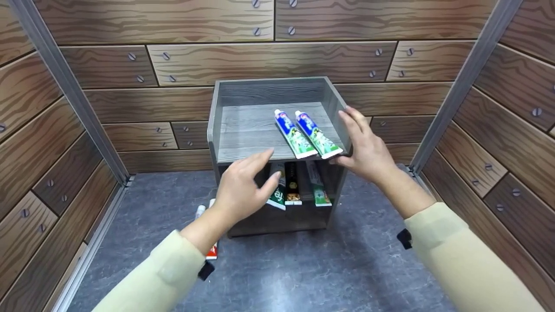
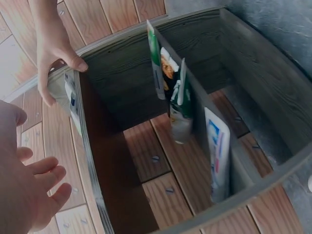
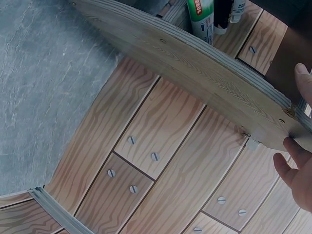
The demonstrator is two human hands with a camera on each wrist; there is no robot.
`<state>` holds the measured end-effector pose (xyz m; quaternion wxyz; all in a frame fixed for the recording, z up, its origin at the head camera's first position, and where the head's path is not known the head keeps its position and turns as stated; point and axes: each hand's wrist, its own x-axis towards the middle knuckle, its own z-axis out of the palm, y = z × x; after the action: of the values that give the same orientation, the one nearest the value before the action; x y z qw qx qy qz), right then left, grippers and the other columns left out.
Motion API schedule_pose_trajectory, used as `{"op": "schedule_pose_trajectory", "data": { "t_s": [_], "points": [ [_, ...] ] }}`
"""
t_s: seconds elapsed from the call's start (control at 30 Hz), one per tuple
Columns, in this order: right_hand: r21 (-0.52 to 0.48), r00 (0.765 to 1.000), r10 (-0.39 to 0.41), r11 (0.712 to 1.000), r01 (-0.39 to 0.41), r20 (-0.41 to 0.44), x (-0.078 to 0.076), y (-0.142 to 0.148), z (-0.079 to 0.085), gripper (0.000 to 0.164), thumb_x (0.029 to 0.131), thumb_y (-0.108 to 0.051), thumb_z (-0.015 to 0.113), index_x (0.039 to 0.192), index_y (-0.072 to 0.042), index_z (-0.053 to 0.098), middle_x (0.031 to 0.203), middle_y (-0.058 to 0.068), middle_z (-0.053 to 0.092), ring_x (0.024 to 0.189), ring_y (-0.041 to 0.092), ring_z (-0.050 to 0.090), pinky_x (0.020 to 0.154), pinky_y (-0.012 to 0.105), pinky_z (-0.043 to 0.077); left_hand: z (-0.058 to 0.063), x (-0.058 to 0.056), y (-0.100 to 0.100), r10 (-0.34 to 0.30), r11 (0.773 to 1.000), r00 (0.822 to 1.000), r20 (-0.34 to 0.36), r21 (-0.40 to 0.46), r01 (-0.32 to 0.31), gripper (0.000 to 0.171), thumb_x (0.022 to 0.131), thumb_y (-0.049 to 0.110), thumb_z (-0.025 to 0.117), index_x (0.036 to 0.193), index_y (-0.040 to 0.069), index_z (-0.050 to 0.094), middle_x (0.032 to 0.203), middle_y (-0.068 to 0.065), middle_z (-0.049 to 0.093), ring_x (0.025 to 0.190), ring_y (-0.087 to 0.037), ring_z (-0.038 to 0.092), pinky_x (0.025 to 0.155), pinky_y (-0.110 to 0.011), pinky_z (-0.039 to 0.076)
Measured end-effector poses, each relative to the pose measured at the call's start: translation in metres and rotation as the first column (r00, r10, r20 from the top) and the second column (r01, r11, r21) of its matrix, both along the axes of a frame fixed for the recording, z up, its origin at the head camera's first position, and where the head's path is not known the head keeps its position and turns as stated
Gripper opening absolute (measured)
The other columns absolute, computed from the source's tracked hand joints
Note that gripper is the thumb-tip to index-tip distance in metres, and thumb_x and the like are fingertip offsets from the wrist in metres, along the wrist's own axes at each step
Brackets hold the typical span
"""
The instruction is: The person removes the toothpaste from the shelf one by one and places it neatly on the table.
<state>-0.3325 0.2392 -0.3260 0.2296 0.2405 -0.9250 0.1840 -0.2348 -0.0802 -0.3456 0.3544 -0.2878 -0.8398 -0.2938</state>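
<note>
Two blue-and-green toothpaste tubes lie side by side on the cabinet's top board, the left tube (image 1: 295, 134) and the right tube (image 1: 318, 135), caps toward the back. My right hand (image 1: 366, 149) touches the cabinet's right wall, fingers extended along its outer side and thumb near the board's front edge. My left hand (image 1: 245, 186) hovers before the cabinet's front, holding nothing, thumb apart from the fingers. On the shelf below are a dark green tube (image 1: 279, 195), a black tube (image 1: 293, 184) and a green-ended tube (image 1: 320, 190). A white tube (image 2: 217, 151) shows in the left wrist view.
The small grey wooden cabinet (image 1: 212, 130) stands on a dark marbled floor (image 1: 277, 277). To its left, partly behind my left forearm, lie a white-capped tube (image 1: 200, 211) and a red-ended tube (image 1: 212, 252). Wood-patterned walls (image 1: 269, 65) surround the space.
</note>
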Motion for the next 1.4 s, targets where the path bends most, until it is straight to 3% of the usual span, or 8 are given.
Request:
{"op": "schedule_pose_trajectory", "data": {
  "t_s": [0.3, 0.57, 1.07, 1.4],
  "points": [
    [-0.003, 1.000, -0.007, 1.000, 0.007, 0.005, 0.000, 0.001, -0.001, 0.117, 0.072, -0.019, 0.098, 0.166, -0.015, 0.028, 0.173, 0.005, 0.023, 0.082, 0.043, 0.065, 0.075, 0.057, 0.056, 0.012, -0.025, 0.025, -0.016, 1.000, 0.995, 0.095, 0.014, 0.015, 0.052, 0.098, 0.027, 0.074, 0.145, 0.004, 0.065, 0.138, -0.014, 0.070, 0.126, -0.030, 0.068, 0.105, -0.045, 0.055],
    [-0.002, 1.000, -0.003, 1.000, 0.003, 0.001, -0.001, 0.000, -0.004, 0.117, 0.071, -0.016, 0.097, 0.166, -0.014, 0.028, 0.173, 0.006, 0.023, 0.080, 0.042, 0.065, 0.073, 0.056, 0.056, 0.016, -0.042, 0.041, -0.002, 1.000, 0.980, 0.201, -0.027, 0.007, 0.059, 0.100, 0.031, 0.072, 0.152, 0.007, 0.058, 0.146, -0.015, 0.064, 0.131, -0.033, 0.064, 0.109, -0.046, 0.052],
    [0.005, 0.999, 0.013, 1.000, -0.013, -0.030, -0.001, 0.002, -0.001, 0.117, 0.072, -0.014, 0.097, 0.166, -0.015, 0.028, 0.172, 0.008, 0.025, 0.086, 0.044, 0.066, 0.078, 0.057, 0.057, 0.016, -0.068, 0.053, 0.039, 0.997, 0.969, 0.242, -0.071, -0.022, 0.060, 0.100, 0.032, 0.072, 0.153, 0.007, 0.057, 0.148, -0.018, 0.062, 0.130, -0.035, 0.064, 0.106, -0.048, 0.054],
    [0.020, 0.999, 0.020, 1.000, -0.019, -0.026, 0.000, 0.002, -0.001, 0.118, 0.072, -0.018, 0.099, 0.166, -0.014, 0.028, 0.172, 0.008, 0.024, 0.087, 0.044, 0.066, 0.079, 0.058, 0.057, 0.011, -0.075, 0.056, 0.048, 0.994, 0.954, 0.296, -0.104, -0.018, 0.060, 0.101, 0.034, 0.071, 0.153, 0.006, 0.058, 0.151, -0.022, 0.058, 0.134, -0.038, 0.060, 0.111, -0.049, 0.050]
  ]
}}
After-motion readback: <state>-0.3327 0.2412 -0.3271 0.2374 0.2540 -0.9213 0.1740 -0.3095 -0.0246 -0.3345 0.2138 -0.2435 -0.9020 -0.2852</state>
